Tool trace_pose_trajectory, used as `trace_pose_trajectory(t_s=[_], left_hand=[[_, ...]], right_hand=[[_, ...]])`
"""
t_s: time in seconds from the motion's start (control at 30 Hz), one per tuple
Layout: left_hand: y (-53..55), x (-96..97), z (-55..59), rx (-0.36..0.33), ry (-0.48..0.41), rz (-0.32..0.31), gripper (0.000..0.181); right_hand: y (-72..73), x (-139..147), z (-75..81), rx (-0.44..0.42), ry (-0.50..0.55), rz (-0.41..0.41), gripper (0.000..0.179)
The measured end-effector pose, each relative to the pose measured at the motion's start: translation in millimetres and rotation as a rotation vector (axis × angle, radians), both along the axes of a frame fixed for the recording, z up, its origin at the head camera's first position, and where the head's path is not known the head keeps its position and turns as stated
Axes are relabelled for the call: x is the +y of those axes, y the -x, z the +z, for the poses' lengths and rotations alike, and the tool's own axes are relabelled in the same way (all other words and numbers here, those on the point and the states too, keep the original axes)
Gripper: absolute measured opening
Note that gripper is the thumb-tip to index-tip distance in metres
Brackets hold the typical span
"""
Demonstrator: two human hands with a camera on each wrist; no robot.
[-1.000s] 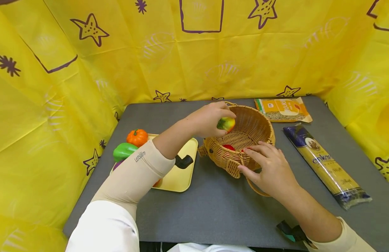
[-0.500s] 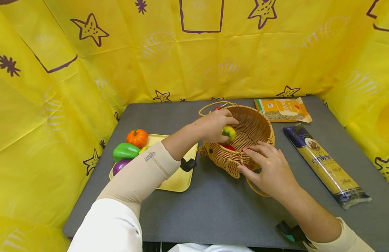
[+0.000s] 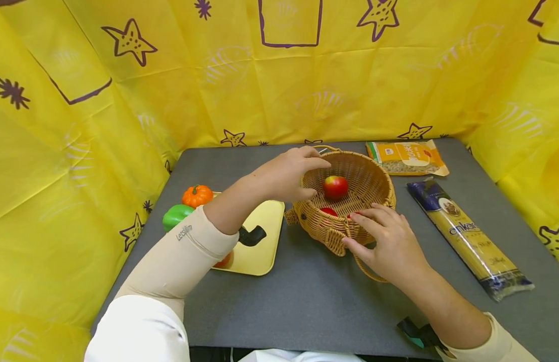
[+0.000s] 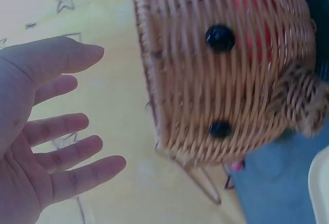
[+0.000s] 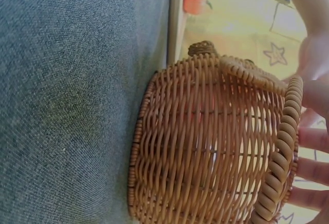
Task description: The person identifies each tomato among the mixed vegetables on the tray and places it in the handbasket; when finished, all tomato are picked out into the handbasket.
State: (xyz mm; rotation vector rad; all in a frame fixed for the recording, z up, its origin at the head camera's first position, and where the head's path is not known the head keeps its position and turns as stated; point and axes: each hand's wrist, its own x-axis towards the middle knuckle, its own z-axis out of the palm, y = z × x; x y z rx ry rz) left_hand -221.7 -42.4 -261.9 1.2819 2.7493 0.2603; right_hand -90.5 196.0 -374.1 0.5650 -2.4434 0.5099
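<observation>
A wicker basket (image 3: 315, 223) with black button eyes and a snout stands mid-table. Inside it lies a red and yellow toy apple (image 3: 335, 188), with more red items (image 3: 328, 211) low by the near wall. Over the basket's left rim hovers my left hand (image 3: 290, 176), holding nothing; its fingers spread apart in the left wrist view, clear of the wicker. My right hand (image 3: 392, 246) grips the near right rim, fingertips over the edge and thumb outside near the woven ear (image 3: 335, 242). Part of the right hand falls outside the right wrist view.
Left of the basket is a yellow tray (image 3: 256, 259), partly covered by my left forearm. Near it are an orange toy pumpkin (image 3: 197, 196) and a green toy pepper (image 3: 176, 217). A grain bag (image 3: 408, 158) and a spaghetti packet (image 3: 469, 239) lie to the right.
My left hand lowered the apple into the basket, let it go and drew back up and left. The apple now lies on the basket floor. My right hand has stayed put.
</observation>
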Motion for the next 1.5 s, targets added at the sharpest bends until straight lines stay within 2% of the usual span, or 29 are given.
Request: trace_pose_trajectory(t_s=[0.17,0.37,0.63,0.9,1.07,1.23,1.33,1.5], left_hand=[[-3.4,-29.1,5.6,-0.003,-0.005,0.066,0.063],[-5.7,-69.0,2.3,-0.017,0.007,0.159,0.062],[-8.0,-119.8,-16.1,-0.085,0.077,0.267,0.061],[-5.7,-161.8,-44.5,-0.149,0.162,0.368,0.056],[-4.4,-180.7,-62.6,-0.179,0.203,0.357,0.054],[-3.8,-191.1,-78.1,-0.225,0.185,0.335,0.050],[-3.5,-193.5,-84.4,-0.225,0.181,0.320,0.048],[-3.2,-194.0,-88.7,-0.209,0.171,0.295,0.044]], right_hand=[[-0.7,-1,0.3,-0.020,0.005,-0.009,0.054],[-0.3,-1,-0.1,-0.024,0.020,-0.006,0.053],[-0.1,-1,0.1,-0.020,0.024,-0.006,0.053],[-1.0,-2,1.8,-0.030,0.025,-0.009,0.053],[-0.9,-2,1.1,-0.025,0.025,-0.002,0.053],[-1.1,-1,1.5,-0.030,0.033,0.002,0.053],[-1.3,-2,2.4,-0.038,0.033,0.003,0.053],[-1.4,-2,3.2,-0.043,0.025,0.003,0.053]])
